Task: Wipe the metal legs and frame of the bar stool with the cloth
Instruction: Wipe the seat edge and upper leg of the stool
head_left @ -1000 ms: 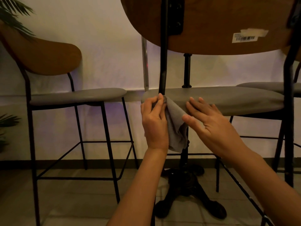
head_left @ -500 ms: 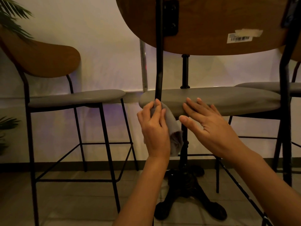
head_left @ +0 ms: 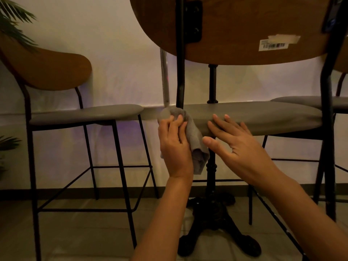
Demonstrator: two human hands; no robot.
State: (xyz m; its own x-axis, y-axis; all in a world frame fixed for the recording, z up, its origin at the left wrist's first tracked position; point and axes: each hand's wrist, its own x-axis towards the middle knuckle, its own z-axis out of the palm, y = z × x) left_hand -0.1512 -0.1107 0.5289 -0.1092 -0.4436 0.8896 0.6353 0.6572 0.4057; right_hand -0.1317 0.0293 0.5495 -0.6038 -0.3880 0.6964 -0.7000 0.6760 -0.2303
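Softly crumpled grey cloth (head_left: 190, 132) wraps slim black upright (head_left: 180, 76).

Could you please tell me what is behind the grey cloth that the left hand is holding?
The cloth in the left hand covers the foot of the black upright where it meets the seat; that joint is hidden.

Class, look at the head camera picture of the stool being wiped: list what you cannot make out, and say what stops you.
- Barcode label on the wooden backrest: print too small and blurred.
- Backrest top: cut off by the upper frame edge.
- Joint where the black upright meets the seat: covered by the cloth and left hand.
- Right hand palm contact with the seat: hidden beneath the hand.
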